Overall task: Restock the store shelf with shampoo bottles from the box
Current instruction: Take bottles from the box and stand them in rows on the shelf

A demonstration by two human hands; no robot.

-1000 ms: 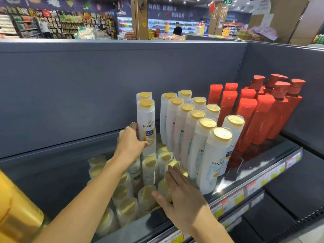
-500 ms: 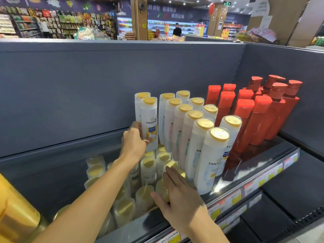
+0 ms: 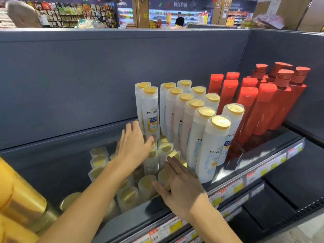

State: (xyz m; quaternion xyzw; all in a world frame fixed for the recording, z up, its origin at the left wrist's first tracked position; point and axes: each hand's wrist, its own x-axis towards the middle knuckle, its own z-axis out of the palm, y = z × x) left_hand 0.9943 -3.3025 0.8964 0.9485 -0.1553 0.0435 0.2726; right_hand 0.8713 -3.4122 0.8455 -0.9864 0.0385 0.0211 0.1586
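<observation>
Tall white shampoo bottles with gold caps (image 3: 191, 120) stand in rows on the grey shelf (image 3: 263, 165). The leftmost front tall bottle (image 3: 151, 111) stands upright. My left hand (image 3: 134, 146) is just left of and below it, fingers spread, and only the thumb tip touches its base. Short white bottles with gold caps (image 3: 147, 186) crowd the shelf in front. My right hand (image 3: 180, 188) lies flat with straight fingers on their caps, next to the front tall bottle (image 3: 210, 149). No box is in view.
Red bottles (image 3: 249, 106) fill the shelf's right half up to the side wall. Large gold bottles (image 3: 19, 199) sit close at the lower left. Price tags (image 3: 228, 192) line the shelf's front edge. A grey back panel (image 3: 87, 76) rises behind.
My left hand slid the leftmost tall bottle right toward the rows, then let go and opened its fingers. My right hand has stayed flat on the short bottles.
</observation>
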